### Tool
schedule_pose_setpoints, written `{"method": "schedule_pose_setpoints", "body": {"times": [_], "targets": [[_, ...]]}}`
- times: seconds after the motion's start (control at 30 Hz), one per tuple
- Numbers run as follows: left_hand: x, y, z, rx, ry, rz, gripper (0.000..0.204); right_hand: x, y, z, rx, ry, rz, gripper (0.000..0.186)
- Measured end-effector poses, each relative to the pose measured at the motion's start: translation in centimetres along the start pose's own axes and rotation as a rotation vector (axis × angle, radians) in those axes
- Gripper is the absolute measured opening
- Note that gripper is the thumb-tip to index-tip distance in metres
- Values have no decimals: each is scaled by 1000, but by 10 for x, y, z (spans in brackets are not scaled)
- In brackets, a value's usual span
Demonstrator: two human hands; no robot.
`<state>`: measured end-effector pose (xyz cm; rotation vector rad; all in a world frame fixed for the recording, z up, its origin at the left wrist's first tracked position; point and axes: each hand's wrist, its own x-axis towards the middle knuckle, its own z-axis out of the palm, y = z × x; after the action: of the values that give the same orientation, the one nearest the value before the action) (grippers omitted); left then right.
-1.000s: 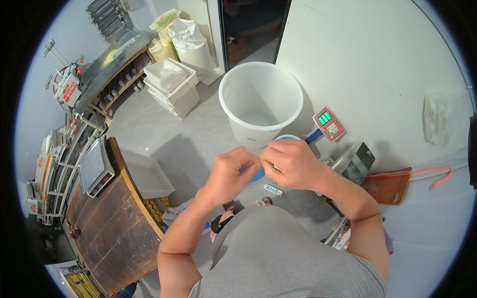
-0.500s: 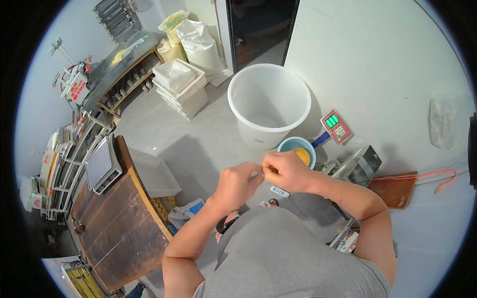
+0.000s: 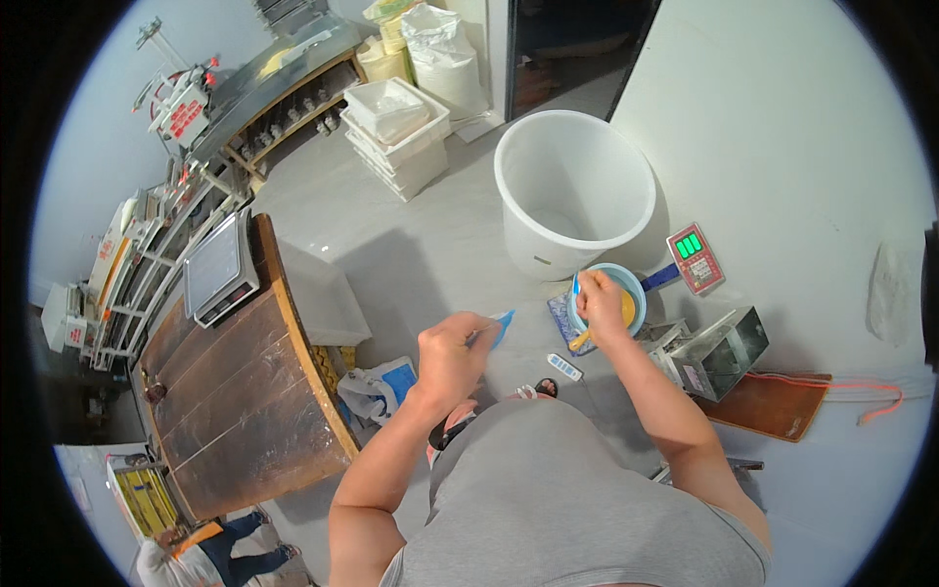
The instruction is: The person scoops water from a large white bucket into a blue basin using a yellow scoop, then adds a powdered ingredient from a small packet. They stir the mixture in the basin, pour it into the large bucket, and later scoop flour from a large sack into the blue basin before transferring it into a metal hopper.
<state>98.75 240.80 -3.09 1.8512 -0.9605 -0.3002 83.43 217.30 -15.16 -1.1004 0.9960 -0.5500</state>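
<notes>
My left hand (image 3: 454,360) is closed on a small blue-and-clear packet (image 3: 503,327) that sticks out past the fingers. My right hand (image 3: 603,301) is over a light blue basin (image 3: 636,277), its fingers pinched on a small blue piece (image 3: 577,282), too small to make out. Inside the basin lies a yellow scoop (image 3: 626,311), partly hidden by this hand, with a handle-like end (image 3: 580,341) showing at the rim. The basin rests on a blue-patterned scale platform (image 3: 560,318), joined to a red display (image 3: 695,258) with lit green digits.
A tall white tub (image 3: 509,220) stands just beyond the basin. To the left is a wooden table (image 3: 245,411) bearing a flat scale (image 3: 220,269). A metal box-like machine (image 3: 729,352) sits at the right. Another person (image 3: 230,553) is at the lower left.
My hands were together and are now apart, the right one over the basin, the left holding the blue packet in sight. The view has shifted, and another person shows more at the lower left.
</notes>
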Motion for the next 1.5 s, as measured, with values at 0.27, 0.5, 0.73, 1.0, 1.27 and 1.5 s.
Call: {"method": "schedule_pose_setpoints", "body": {"times": [0.27, 0.5, 0.73, 1.0, 1.27, 1.5], "targets": [[-4, -25, -50, 107, 189, -20, 19, -27, 219, 170, -546, -1122, -529, 12], [19, -47, -34, -96, 170, -74, 18, -23, 173, 153, -399, -815, 104, 90], [24, -62, 48, -537, -24, -216, 19, -87, 29, 93, -677, -280, -543, 83], [46, -26, 145, -393, -563, -183, 9, -85, 40, -21, -654, 65, -482, 42], [74, -42, 234, -155, -891, -74, 98, -78, 40, -117, -527, 166, -408, 29], [127, -22, 334, -397, -1487, -649, 49, -55, 29, -187, -482, 227, -225, 30]]}}
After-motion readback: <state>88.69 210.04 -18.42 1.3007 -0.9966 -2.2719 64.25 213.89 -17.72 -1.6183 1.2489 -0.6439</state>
